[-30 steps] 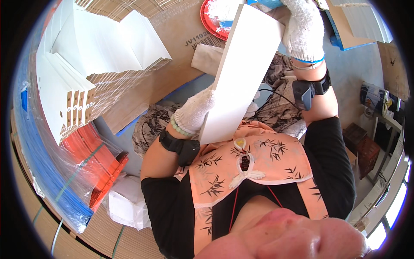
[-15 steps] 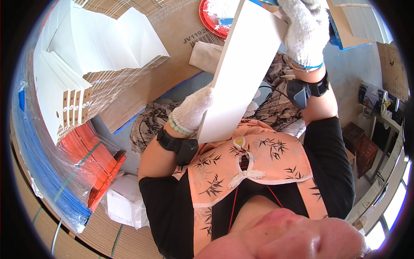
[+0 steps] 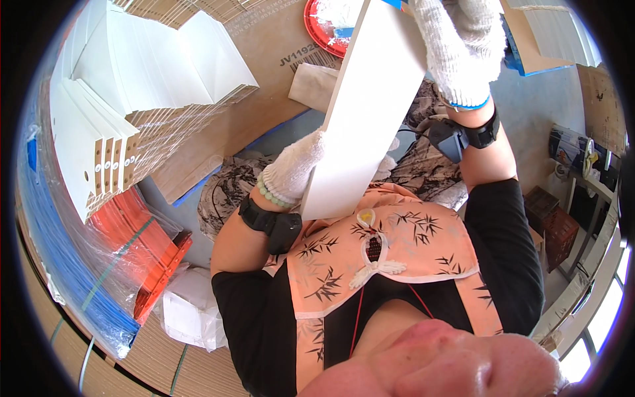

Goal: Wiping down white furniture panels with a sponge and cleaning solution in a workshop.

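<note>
A long white board point(image 3: 370, 112) slants from my chest up to the top edge of the view. My left hand point(image 3: 297, 165), in a white knit glove, grips it near the lower end, with gloved fingertips showing past its right edge. My right hand point(image 3: 460, 49), also gloved, is curled beside the board's upper right edge. A bit of blue shows by its fingers at the frame's top, but what it holds is mostly out of view. Beyond the board's left edge lies a round red lid or tray point(image 3: 311, 26) with white paste and a flat blue piece in it.
Stacked white panels point(image 3: 159, 66) with drilled brown edges stand at the left. Below them are plastic-wrapped orange parts point(image 3: 126, 231) and blue strips point(image 3: 86, 284). A folded beige cloth point(image 3: 314, 86) lies on the cardboard point(image 3: 264, 40). Brown crates point(image 3: 559, 231) stand at the right.
My right hand has shifted slightly left and down along the board's upper end, its fingers turning. The board has moved a little left; my left hand keeps its grip.
</note>
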A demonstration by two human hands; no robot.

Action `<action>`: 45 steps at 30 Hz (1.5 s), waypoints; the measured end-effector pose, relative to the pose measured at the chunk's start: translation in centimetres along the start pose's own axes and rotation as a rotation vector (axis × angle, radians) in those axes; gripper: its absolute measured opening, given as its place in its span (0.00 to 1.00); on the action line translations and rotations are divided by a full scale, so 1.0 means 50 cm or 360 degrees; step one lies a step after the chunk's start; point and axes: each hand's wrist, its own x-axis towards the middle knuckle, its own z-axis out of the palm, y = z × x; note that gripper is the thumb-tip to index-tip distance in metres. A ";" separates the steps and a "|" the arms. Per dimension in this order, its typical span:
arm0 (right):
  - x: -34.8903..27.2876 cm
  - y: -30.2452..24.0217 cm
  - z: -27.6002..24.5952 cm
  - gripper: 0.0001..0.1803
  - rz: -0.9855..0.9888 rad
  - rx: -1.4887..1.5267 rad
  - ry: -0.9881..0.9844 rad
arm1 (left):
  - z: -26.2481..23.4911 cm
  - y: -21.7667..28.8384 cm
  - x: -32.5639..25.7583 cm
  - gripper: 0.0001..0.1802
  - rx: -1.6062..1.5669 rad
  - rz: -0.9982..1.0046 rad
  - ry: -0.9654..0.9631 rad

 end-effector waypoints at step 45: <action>-0.063 -0.058 0.042 0.07 0.0907 0.0232 -0.0531 | -0.012 0.173 0.018 0.53 -0.0407 0.1164 0.0016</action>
